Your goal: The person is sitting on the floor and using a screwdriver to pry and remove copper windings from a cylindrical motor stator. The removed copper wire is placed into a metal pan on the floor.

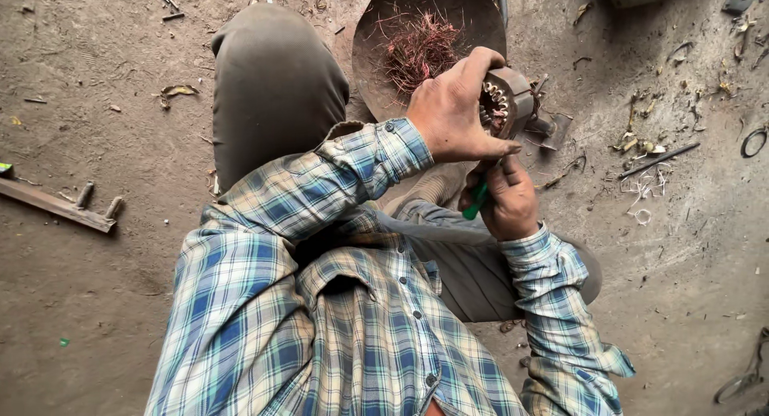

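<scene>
the left hand (452,116) is closed over the top of a round motor stator (506,102), gripping it firmly, copper windings showing inside its slotted ring. just below the stator, the right hand (506,198) is curled tight around a green-handled tool (476,200), whose tip is hidden behind the hands. directly behind the stator sits a round metal pan (384,32) holding loose copper wire (420,48), its rim almost touching the stator. right of the stator, open dirt floor (689,248) spreads, littered with small scraps. far left of the stator lies a wooden strip (56,205).
</scene>
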